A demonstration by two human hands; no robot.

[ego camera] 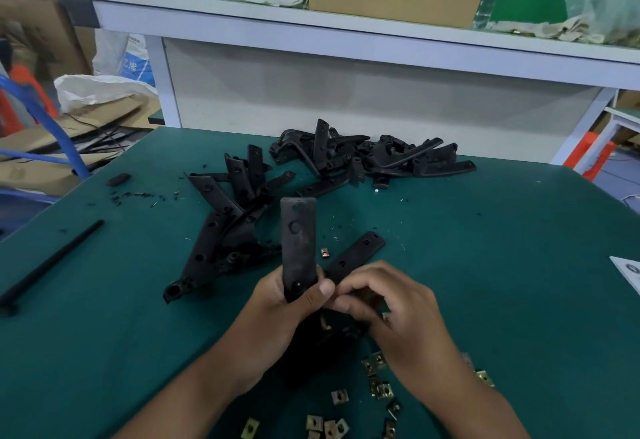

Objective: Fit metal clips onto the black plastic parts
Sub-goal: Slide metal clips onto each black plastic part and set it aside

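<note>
i have the left hand (pixel 277 303) wrapped round the lower end of a black plastic part (pixel 298 248), held upright above the tabletop (pixel 502 265); the right hand (pixel 388 303) curls in beside it, fingertips pinched at its edge, though i cannot tell whether a clip is between them. i judge this the seating step: next i must line a clip with the part's hole and push it on, drawing from the loose metal clips (pixel 377 386) near my wrists.

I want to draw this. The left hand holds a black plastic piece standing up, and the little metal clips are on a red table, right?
Not quite. The head view shows the table is green, not red. The left hand does hold the black plastic piece upright, with the metal clips lying nearby.
</note>
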